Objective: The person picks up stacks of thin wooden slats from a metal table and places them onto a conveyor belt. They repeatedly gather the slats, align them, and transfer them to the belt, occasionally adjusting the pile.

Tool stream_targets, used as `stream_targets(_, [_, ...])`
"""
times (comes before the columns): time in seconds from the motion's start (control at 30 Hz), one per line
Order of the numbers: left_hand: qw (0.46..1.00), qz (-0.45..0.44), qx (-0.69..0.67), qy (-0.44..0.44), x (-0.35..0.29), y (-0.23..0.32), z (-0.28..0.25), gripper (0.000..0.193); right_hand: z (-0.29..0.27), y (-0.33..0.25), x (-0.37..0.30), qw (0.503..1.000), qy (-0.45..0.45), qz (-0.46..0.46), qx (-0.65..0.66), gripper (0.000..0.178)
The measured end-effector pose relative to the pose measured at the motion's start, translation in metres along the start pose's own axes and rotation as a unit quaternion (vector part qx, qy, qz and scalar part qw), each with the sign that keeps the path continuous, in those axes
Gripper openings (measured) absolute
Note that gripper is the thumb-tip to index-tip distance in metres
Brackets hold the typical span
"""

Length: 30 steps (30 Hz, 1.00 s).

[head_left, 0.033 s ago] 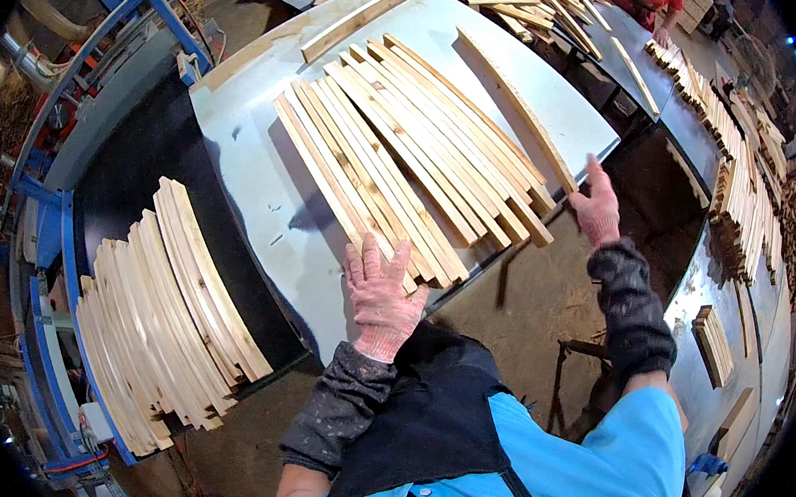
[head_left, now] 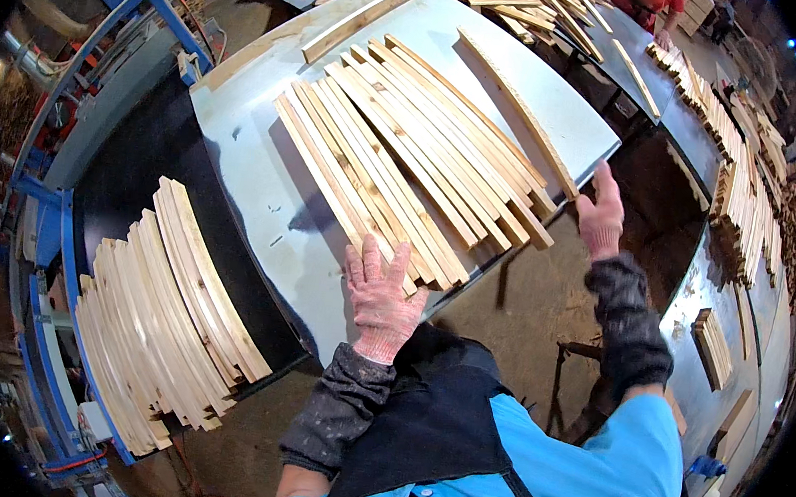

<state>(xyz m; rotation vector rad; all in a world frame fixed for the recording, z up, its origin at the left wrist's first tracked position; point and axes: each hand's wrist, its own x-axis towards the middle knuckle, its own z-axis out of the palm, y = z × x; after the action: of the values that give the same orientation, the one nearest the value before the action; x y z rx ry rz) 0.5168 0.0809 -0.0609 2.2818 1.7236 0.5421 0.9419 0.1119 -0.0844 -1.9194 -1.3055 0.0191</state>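
A row of pale wooden slats lies side by side on the light blue-grey tabletop. My left hand, in a pale pinkish glove, rests with fingers spread on the near left ends of this row. A single slat lies apart, to the right of the row. Beside its near end, at the table's right corner, is my right hand, gloved too. Its fingers point away from me and it holds nothing; whether it touches that slat I cannot tell.
Another slat lies at the table's far edge. At left, many slats sit on a dark surface beside a blue-framed machine. A loose slat heap lies beyond. On the right stand benches with slat rows; a co-worker is behind.
My right hand has drawn slightly back toward me, beside the lone slat's near end. My left hand and the slats look unmoved.
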Motion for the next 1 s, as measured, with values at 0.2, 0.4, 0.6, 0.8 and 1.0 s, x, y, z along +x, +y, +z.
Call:
stream_targets(0.2, [0.997, 0.036, -0.053, 0.053, 0.004, -0.005, 0.005, 0.084, -0.006, -0.138, -0.123, 0.934, -0.238, -0.043, 0.261, 0.058])
stream_targets(0.4, [0.998, -0.020, -0.054, 0.006, -0.004, -0.008, -0.011, 0.080, 0.044, -0.171, -0.162, 0.911, -0.315, 0.047, 0.262, 0.076])
stream_targets(0.6, [0.998, 0.003, -0.044, -0.036, -0.022, -0.036, -0.038, 0.080, 0.078, -0.253, -0.091, 0.914, -0.397, -0.040, 0.071, 0.086])
stream_targets(0.8, [0.998, -0.055, -0.037, 0.003, -0.038, -0.038, -0.046, 0.091, 0.189, -0.303, -0.068, 0.943, -0.329, -0.046, 0.033, 0.071])
stream_targets(1.0, [0.990, -0.117, 0.053, -0.051, -0.096, -0.102, -0.091, 0.104, 0.219, -0.392, -0.121, 0.867, -0.469, -0.062, 0.156, 0.066])
